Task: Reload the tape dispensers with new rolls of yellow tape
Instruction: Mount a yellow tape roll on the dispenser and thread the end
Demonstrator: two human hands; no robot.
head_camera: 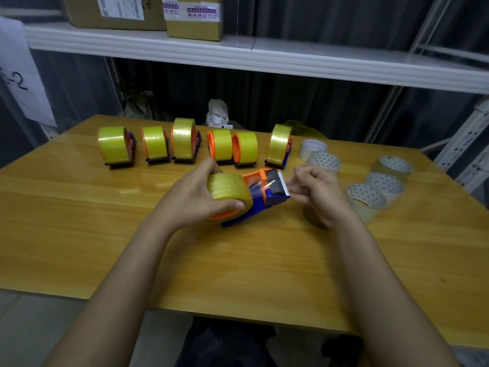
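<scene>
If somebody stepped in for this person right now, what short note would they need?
Left hand: gripping the yellow roll on the dispenser in front.
Right hand: pinching the tape end just past the dispenser's toothed blade.
Done: six loaded dispensers stand in a row at the back of the table.
Empty cores lie to the right.
Left: finish threading this tape, then set the dispenser with the others.

The varnished yellow wooden surface [79, 207] is smooth and glossy, with grain showing. The glossy translucent yellow tape roll [229, 190] sits on a smooth blue-and-orange plastic dispenser [260, 200] with a toothed metal blade [283, 184]. At two o'clock lie used-up cardboard tape cores [366, 198], matt. At twelve o'clock, brown cardboard boxes [194, 19] carry paper labels.
</scene>
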